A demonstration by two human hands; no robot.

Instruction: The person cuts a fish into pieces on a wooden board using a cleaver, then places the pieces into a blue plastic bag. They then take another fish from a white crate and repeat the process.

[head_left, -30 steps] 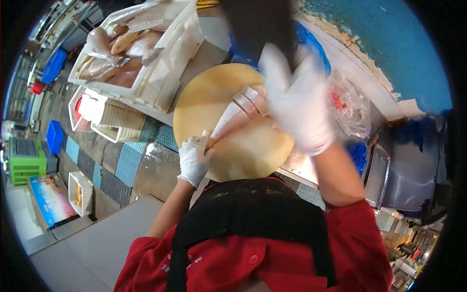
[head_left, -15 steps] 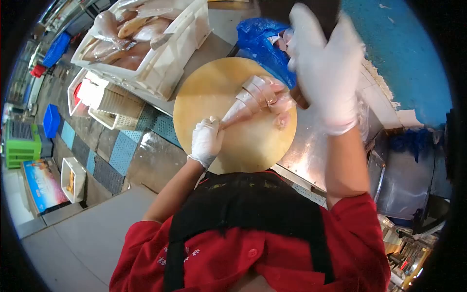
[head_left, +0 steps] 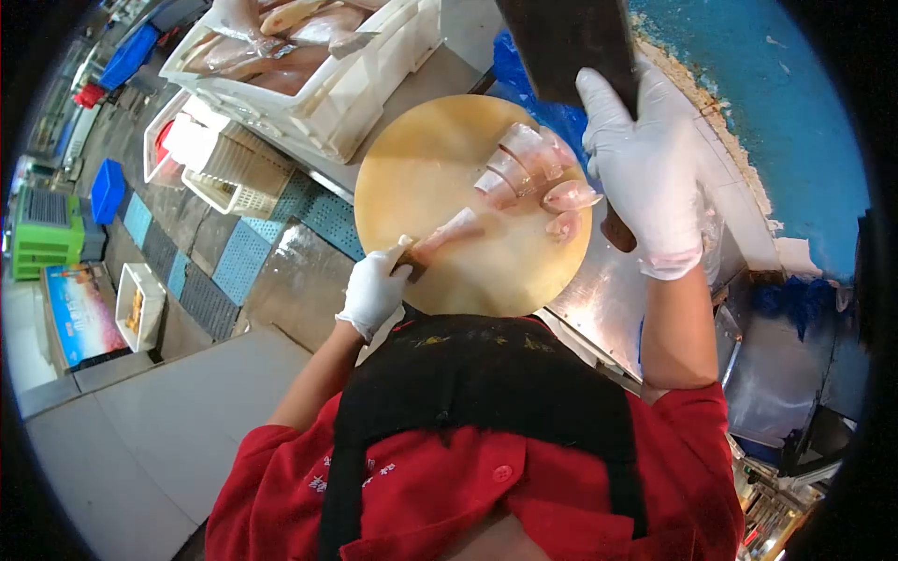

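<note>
My left hand (head_left: 372,290), in a white glove, is closed on the narrow tail end of a fish tail piece (head_left: 449,234). That piece lies on a round yellowish chopping board (head_left: 412,159). Up and to the right on the board are several cut fish slices (head_left: 524,159), apart from the tail piece. Two smaller fish chunks (head_left: 571,196) lie near the board's right edge. My right hand (head_left: 645,178), also gloved, grips a cleaver (head_left: 571,47) raised above the board's far right side. Its wide dark blade points away from me, and its wooden handle end shows below my palm.
A white crate (head_left: 318,112) full of whole fish stands beyond the board on the left. A blue plastic bag (head_left: 510,70) lies partly hidden behind the cleaver. White baskets (head_left: 229,168) sit lower at the left. A blue wall (head_left: 795,122) rises at the right.
A gap has opened between the tail piece and the cut slices, with the tail drawn toward me by my left hand. The cleaver blade now shows more fully. My view has shifted slightly.
</note>
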